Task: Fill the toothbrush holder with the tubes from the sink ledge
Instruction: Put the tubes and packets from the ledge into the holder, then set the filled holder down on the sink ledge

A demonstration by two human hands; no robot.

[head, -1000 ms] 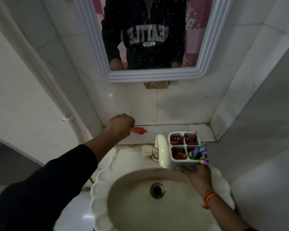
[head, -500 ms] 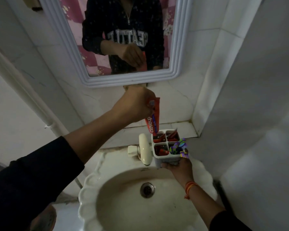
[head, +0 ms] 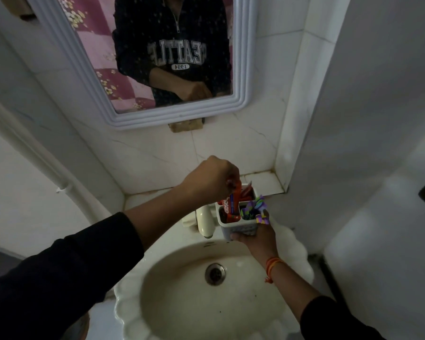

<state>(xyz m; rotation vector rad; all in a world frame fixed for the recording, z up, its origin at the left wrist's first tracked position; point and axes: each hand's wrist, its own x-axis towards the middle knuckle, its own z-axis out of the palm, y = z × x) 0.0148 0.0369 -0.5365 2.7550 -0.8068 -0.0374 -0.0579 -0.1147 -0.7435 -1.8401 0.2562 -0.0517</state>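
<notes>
A white toothbrush holder (head: 241, 228) with four compartments is held over the sink's back rim by my right hand (head: 254, 238), which grips it from below. My left hand (head: 210, 177) pinches the top of a red toothpaste tube (head: 232, 204) that stands upright with its lower end inside the front left compartment. Other red tubes (head: 247, 193) stick out of the rear compartments. A purple and green patterned item (head: 254, 208) fills the front right compartment.
A cream tap (head: 205, 223) stands just left of the holder. The scalloped white sink (head: 214, 290) with its drain (head: 215, 274) lies below. The tiled ledge (head: 265, 182) runs behind, under a white-framed mirror (head: 177, 116). A white pipe (head: 47, 168) runs down the left wall.
My left hand lifted the red tube off the ledge, carried it right above the holder, and has lowered it into the front left compartment. The right hand kept hold of the holder.
</notes>
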